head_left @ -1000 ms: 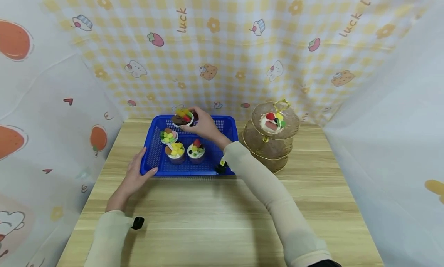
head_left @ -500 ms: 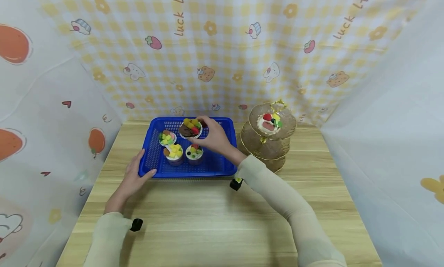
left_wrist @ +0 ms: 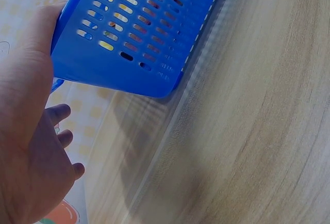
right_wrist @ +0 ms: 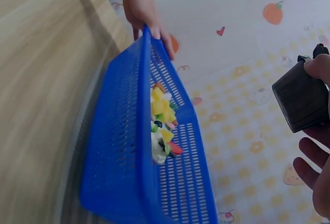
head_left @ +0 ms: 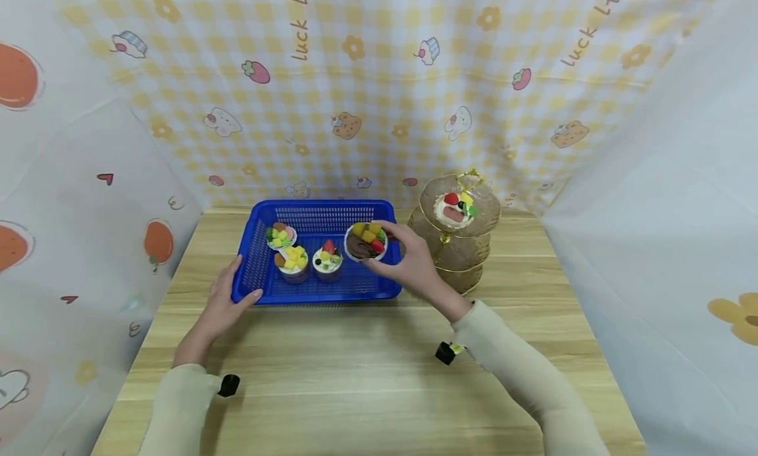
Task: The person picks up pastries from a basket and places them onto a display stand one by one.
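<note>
My right hand pinches a chocolate cupcake by its sides, over the right part of the blue basket. Brown cream and yellow and red fruit pieces top the cupcake, and its dark cup shows in the right wrist view, tilted. At the basket's front left corner my left hand lies spread, the thumb on the front rim and the fingers along the left side. Its other fingertips stand off the basket wall in the left wrist view. Three fruit-topped cupcakes sit in the basket's left and middle part.
Right of the basket stands a gold-rimmed tiered stand. A cream-topped cupcake with fruit sits on its top tier. A checked cloth hangs behind the wooden table, with white printed sheets at both sides.
My right hand has carried the chocolate cupcake from the basket's back left toward its right side, nearer me. My left hand has stayed at the corner.
</note>
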`<state>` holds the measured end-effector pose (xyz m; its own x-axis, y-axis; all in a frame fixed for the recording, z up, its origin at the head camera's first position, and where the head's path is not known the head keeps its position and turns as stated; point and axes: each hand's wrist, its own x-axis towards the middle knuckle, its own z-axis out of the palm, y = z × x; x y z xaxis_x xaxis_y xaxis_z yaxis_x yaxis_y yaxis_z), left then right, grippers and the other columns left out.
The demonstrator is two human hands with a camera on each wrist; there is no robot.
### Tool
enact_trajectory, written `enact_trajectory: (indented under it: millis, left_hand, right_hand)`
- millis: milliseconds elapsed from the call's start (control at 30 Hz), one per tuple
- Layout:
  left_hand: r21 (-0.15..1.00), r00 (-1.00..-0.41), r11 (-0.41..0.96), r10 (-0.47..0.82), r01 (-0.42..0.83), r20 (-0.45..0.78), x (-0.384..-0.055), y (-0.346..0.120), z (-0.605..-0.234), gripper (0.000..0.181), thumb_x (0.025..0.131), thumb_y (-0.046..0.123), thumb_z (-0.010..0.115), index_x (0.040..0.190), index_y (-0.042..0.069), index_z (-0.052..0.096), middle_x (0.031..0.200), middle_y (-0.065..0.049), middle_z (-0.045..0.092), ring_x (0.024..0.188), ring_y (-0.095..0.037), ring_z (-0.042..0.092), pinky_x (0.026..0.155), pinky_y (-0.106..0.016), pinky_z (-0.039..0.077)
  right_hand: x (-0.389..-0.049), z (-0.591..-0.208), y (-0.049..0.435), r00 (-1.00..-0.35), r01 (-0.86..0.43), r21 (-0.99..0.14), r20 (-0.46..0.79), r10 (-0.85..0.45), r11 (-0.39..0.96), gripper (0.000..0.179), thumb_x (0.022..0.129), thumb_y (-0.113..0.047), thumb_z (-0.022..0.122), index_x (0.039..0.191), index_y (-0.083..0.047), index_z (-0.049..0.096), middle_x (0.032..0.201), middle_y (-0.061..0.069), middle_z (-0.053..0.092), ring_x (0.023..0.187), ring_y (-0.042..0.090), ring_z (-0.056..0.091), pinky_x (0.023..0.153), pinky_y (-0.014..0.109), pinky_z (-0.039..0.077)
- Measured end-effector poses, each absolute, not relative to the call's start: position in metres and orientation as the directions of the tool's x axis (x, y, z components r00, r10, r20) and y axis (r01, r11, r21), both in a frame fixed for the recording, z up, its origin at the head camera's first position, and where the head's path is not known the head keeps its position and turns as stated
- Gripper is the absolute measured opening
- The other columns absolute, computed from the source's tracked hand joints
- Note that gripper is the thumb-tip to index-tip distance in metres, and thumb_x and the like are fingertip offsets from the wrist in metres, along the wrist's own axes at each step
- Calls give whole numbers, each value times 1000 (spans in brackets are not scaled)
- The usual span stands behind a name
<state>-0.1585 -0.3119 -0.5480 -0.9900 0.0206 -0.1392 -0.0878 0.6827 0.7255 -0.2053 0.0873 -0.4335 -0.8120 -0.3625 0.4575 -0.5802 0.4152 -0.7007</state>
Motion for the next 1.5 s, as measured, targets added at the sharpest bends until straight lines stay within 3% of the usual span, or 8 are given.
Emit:
enact_trajectory:
  millis: [167, 367, 567, 733, 833, 1000, 1300, 1500]
  left_hand:
    - [728, -990, 679, 18, -92, -142, -159, -312, -548, 95, 95, 51, 58, 159, 31, -10, 166, -23, -6, 149, -54, -5, 107, -82, 11]
    - [727, -989, 680, 18, -98, -150, -159, -312, -549, 96, 95, 52, 58, 159, 31, -10, 166, -24, -7, 149, -55, -6, 106, -82, 11]
    - [730, -991, 678, 23, -83, -134, -158, -313, -550, 95, 96, 50, 58, 159, 29, -10, 166, -25, -6, 148, -56, -4, 106, -83, 11]
    - [736, -992, 674, 27, -71, -120, -158, -314, -549, 94, 96, 49, 58, 159, 29, -9, 166, -24, -6, 148, -56, -4, 105, -83, 11]
    - [737, -993, 673, 27, -67, -115, -158, -314, -549, 94, 96, 48, 58, 160, 28, -9, 166, -24, -5, 148, -56, -3, 105, -83, 11]
    - [738, -993, 672, 32, -62, -112, -158, -312, -549, 94, 96, 47, 59, 160, 28, -8, 166, -25, -4, 148, -56, -2, 106, -82, 11]
    - [737, -992, 673, 32, -67, -120, -158, -312, -550, 95, 96, 48, 58, 160, 27, -9, 166, -25, -4, 148, -56, -3, 106, -83, 11]
    - [736, -992, 673, 30, -68, -119, -159, -312, -550, 95, 96, 48, 58, 160, 28, -9, 166, -25, -4, 147, -56, -2, 105, -83, 12]
  right_hand:
    - [-185, -434, 116, -797, -603, -698, 512, -319, 386, 68, 75, -14, 84, 138, -17, 58, 120, 8, 66, 108, 17, 62, 92, 33, 55]
    - [-169, -431, 153, -778, -626, -700, 593, -209, 344, 70, 70, -4, 82, 136, -10, 59, 120, 9, 66, 110, 7, 56, 94, 18, 47]
    - [-161, -430, 192, -765, -616, -721, 643, -24, 317, 64, 70, 2, 77, 132, 0, 59, 120, -7, 64, 109, 5, 57, 97, 18, 44]
    - [-168, -427, 223, -733, -558, -734, 654, 184, 387, 55, 72, 3, 76, 125, 5, 62, 115, -16, 64, 105, 3, 58, 96, 17, 43]
    - [-178, -428, 238, -703, -502, -725, 660, 267, 471, 56, 73, 0, 78, 126, -1, 63, 114, -12, 63, 104, 0, 56, 96, 17, 41]
    - [-200, -426, 253, -671, -421, -688, 675, 307, 592, 58, 71, -8, 84, 127, -8, 66, 114, 8, 67, 103, -3, 51, 96, 22, 39]
    - [-236, -422, 257, -733, -392, -693, 632, 250, 605, 51, 77, -19, 83, 124, -10, 66, 120, 11, 66, 107, 16, 56, 96, 28, 43]
    - [-244, -421, 254, -784, -338, -708, 577, 231, 620, 62, 77, -25, 83, 130, -3, 61, 126, 20, 61, 113, 34, 54, 100, 48, 42]
